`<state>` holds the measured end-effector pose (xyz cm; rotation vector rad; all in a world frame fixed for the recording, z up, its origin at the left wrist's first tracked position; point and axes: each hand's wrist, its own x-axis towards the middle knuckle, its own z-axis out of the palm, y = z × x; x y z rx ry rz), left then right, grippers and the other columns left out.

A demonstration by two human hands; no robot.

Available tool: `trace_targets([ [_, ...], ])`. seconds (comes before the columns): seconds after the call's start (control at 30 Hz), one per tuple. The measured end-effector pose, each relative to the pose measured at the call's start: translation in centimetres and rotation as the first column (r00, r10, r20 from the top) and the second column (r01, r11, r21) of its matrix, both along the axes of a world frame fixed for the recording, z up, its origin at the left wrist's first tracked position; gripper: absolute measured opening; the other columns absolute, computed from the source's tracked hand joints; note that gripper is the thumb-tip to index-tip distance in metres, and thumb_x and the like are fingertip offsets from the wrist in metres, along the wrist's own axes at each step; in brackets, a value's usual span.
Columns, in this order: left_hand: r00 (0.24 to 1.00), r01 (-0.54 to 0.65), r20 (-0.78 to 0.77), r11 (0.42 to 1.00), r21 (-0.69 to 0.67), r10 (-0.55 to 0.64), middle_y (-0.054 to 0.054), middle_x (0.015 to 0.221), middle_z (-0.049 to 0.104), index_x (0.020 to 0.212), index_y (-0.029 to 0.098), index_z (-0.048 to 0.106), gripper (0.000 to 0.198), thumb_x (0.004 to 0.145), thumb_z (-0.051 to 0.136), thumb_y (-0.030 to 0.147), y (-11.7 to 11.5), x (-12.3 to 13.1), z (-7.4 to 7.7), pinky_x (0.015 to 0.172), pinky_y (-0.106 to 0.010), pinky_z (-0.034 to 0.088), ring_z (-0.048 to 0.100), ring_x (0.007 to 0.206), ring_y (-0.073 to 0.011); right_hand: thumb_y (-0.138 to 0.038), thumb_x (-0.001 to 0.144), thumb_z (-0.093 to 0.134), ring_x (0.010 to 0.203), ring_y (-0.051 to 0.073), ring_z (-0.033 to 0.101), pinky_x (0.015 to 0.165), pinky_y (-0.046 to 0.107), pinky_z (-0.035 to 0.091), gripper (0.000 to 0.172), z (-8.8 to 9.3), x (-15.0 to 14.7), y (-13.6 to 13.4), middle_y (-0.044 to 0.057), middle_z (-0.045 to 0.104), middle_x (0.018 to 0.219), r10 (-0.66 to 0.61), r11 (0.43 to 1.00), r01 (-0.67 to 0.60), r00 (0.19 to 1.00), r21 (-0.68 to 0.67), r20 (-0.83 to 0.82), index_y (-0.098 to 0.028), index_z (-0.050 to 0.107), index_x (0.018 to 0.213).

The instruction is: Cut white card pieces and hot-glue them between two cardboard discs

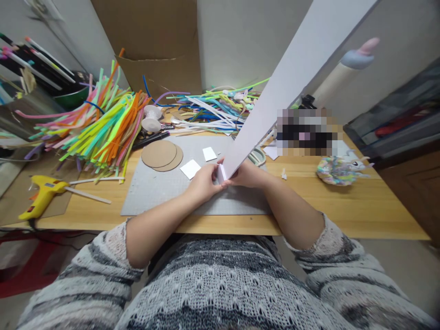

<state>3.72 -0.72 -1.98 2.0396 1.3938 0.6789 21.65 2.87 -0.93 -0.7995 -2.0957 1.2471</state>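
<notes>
A long white strip of card or paper [271, 96] rises from my hands towards the upper right, its lower end bent over. My left hand [205, 182] pinches that bent end, thumb and fingers closed on it. On the other side my right hand [248, 175] grips the same end, its fingers partly hidden behind the strip. Both hands are above a grey cutting mat [154, 197]. Just beyond my left hand lie a white square piece [190, 169] and a smaller white piece [209, 154]. Two overlapping brown cardboard discs [158, 154] rest on the mat's left part.
A yellow glue gun [44, 195] lies at the left. Behind it is a large bundle of coloured pipe cleaners [99, 123], with more pipe cleaners [206, 110] along the back. A spool [151, 118] stands near the discs. At right sits a fuzzy pastel figure [338, 170].
</notes>
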Motion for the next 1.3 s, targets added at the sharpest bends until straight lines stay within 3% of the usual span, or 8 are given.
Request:
trace_targets([
  [0.33, 0.998, 0.046, 0.051, 0.999, -0.014, -0.045, -0.013, 0.099, 0.058, 0.108, 0.012, 0.055, 0.046, 0.069, 0.069, 0.031, 0.0, -0.2, -0.5, 0.077, -0.040, 0.046, 0.056, 0.088, -0.0260, -0.029, 0.059, 0.079, 0.083, 0.020, 0.061, 0.073, 0.034, 0.052, 0.043, 0.3, 0.1, 0.2, 0.005, 0.066, 0.090, -0.025, 0.994, 0.021, 0.999, 0.104, 0.039, -0.016, 0.063, 0.097],
  [0.47, 0.969, 0.166, 0.181, 0.986, 0.034, -0.169, -0.017, 0.128, 0.048, 0.130, 0.017, 0.041, 0.093, 0.051, 0.084, 0.040, 0.3, -1.2, -0.2, 0.100, -0.050, 0.034, 0.044, 0.118, -0.0334, -0.035, 0.058, 0.080, 0.089, 0.022, 0.061, 0.077, 0.037, 0.051, 0.049, 1.2, 0.4, -0.5, 0.006, 0.065, 0.094, -0.056, 0.989, 0.052, 0.998, 0.139, 0.026, -0.018, 0.060, 0.100],
  [0.57, 0.873, 0.210, 0.468, 0.971, -0.113, -0.134, -0.018, 0.133, 0.043, 0.136, 0.020, 0.032, 0.112, 0.043, 0.084, 0.055, 0.3, -1.7, 0.4, 0.098, -0.048, 0.038, 0.043, 0.121, -0.0334, -0.037, 0.058, 0.081, 0.092, 0.022, 0.060, 0.081, 0.037, 0.050, 0.054, 2.0, 0.5, -1.2, 0.006, 0.064, 0.098, 0.008, 0.987, -0.009, 1.000, 0.158, 0.004, -0.019, 0.058, 0.103],
  [0.7, 0.645, 0.490, 0.764, 0.768, -0.413, -0.001, -0.014, 0.119, 0.057, 0.119, 0.021, 0.053, 0.074, 0.060, 0.075, 0.060, -0.3, -1.5, 1.1, 0.089, -0.041, 0.046, 0.055, 0.110, -0.0293, -0.035, 0.058, 0.081, 0.100, 0.022, 0.059, 0.091, 0.038, 0.046, 0.059, 2.5, 0.1, -1.9, 0.006, 0.062, 0.107, 0.152, 0.970, -0.141, 0.988, 0.196, -0.039, -0.022, 0.055, 0.109],
  [0.83, 0.593, 0.652, 0.801, 0.530, -0.542, 0.090, -0.011, 0.099, 0.067, 0.105, 0.022, 0.065, 0.054, 0.061, 0.078, 0.050, -0.9, -1.6, 1.2, 0.079, -0.039, 0.051, 0.063, 0.091, -0.0259, -0.038, 0.057, 0.082, 0.102, 0.022, 0.058, 0.091, 0.037, 0.046, 0.064, 2.3, -0.2, -2.2, 0.005, 0.061, 0.108, 0.186, 0.975, -0.170, 0.977, 0.140, -0.108, -0.024, 0.052, 0.112],
  [0.93, 0.577, 0.706, 0.814, 0.460, -0.539, 0.068, -0.010, 0.092, 0.069, 0.105, 0.023, 0.065, 0.053, 0.060, 0.081, 0.045, -1.0, -1.9, 1.2, 0.075, -0.038, 0.052, 0.065, 0.084, -0.0248, -0.038, 0.058, 0.082, 0.101, 0.021, 0.058, 0.089, 0.035, 0.048, 0.064, 2.1, -0.3, -2.2, 0.005, 0.061, 0.108, 0.247, 0.968, -0.239, 0.956, 0.073, -0.158, -0.023, 0.052, 0.113],
  [1.1, 0.514, 0.743, 0.856, 0.474, -0.473, 0.049, -0.008, 0.096, 0.069, 0.123, 0.029, 0.052, 0.075, 0.055, 0.084, 0.038, -1.1, -1.9, 1.9, 0.074, -0.040, 0.054, 0.066, 0.086, -0.0263, -0.033, 0.058, 0.082, 0.105, 0.021, 0.057, 0.094, 0.038, 0.046, 0.063, 1.9, -1.2, -2.1, 0.006, 0.061, 0.110, 0.326, 0.943, -0.332, 0.923, 0.007, -0.202, -0.022, 0.052, 0.112],
  [1.3, 0.579, 0.800, 0.815, 0.208, -0.563, -0.023, -0.011, 0.088, 0.070, 0.096, 0.021, 0.065, 0.053, 0.055, 0.080, 0.049, -1.7, -2.1, 2.3, 0.070, -0.041, 0.055, 0.067, 0.086, -0.0292, -0.028, 0.058, 0.082, 0.101, 0.019, 0.059, 0.090, 0.035, 0.050, 0.063, 1.7, -1.6, -2.5, 0.005, 0.060, 0.110, 0.386, 0.904, -0.417, 0.891, -0.096, -0.239, -0.023, 0.051, 0.113],
])
